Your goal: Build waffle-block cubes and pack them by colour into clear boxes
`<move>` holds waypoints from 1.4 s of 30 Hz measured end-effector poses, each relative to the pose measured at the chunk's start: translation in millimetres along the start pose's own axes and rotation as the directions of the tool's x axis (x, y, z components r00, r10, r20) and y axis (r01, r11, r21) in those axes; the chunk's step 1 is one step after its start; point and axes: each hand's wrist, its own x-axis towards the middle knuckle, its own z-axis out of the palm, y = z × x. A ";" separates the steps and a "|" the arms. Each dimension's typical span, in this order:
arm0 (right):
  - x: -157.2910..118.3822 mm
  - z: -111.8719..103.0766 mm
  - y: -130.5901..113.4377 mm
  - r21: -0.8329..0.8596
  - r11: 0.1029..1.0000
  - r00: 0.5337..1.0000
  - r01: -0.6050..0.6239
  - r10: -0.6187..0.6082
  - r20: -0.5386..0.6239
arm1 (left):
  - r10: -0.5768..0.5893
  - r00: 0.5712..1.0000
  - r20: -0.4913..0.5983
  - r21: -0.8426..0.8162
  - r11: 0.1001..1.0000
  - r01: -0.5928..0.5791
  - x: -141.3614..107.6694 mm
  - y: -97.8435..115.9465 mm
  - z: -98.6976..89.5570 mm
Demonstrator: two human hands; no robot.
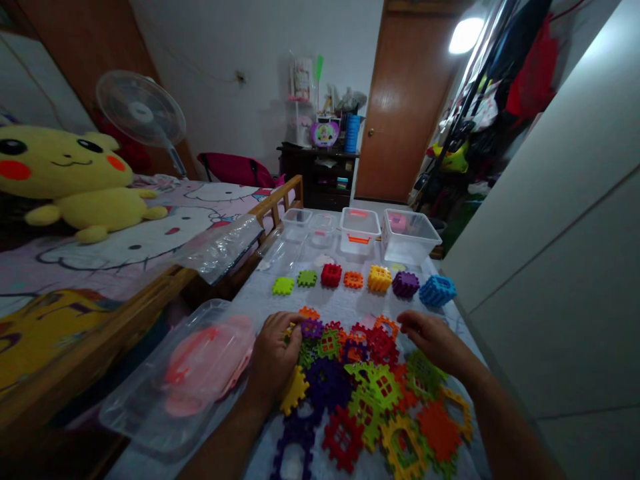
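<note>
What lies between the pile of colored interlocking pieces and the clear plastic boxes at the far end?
In the head view, a row of seven interlocking plastic blocks, green to blue, lies between the pile and the clear boxes.

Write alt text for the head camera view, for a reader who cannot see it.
The bare left hand and bare right hand reach into a heap of multicoloured plastic building tiles on a pale cloth-covered table. Beyond lie a row of seven coloured tile pieces and clear plastic storage boxes.

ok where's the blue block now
In the head view, the blue block sits at the right end of the row, next to the purple block and in front of the clear plastic bin.
</note>
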 end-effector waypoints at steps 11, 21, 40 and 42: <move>-4.4 11.9 1.3 0.034 0.979 0.978 0.201 -0.203 0.041 | 0.025 1.000 0.005 0.034 0.999 -0.025 0.9 -4.1 0.5; 1.3 25.1 -7.9 0.047 0.976 0.977 0.212 -0.212 -0.020 | 0.038 0.999 -0.001 0.040 0.998 -0.038 0.8 -6.3 1.6; 8.0 39.3 -24.9 -0.135 0.966 0.958 0.219 -0.239 -0.157 | 0.026 1.000 -0.016 0.028 0.999 -0.025 1.3 -1.8 1.9; 8.2 41.9 -36.1 -0.104 0.962 0.964 0.251 -0.258 -0.058 | 0.026 1.000 -0.016 0.020 0.999 -0.025 1.2 -1.3 1.6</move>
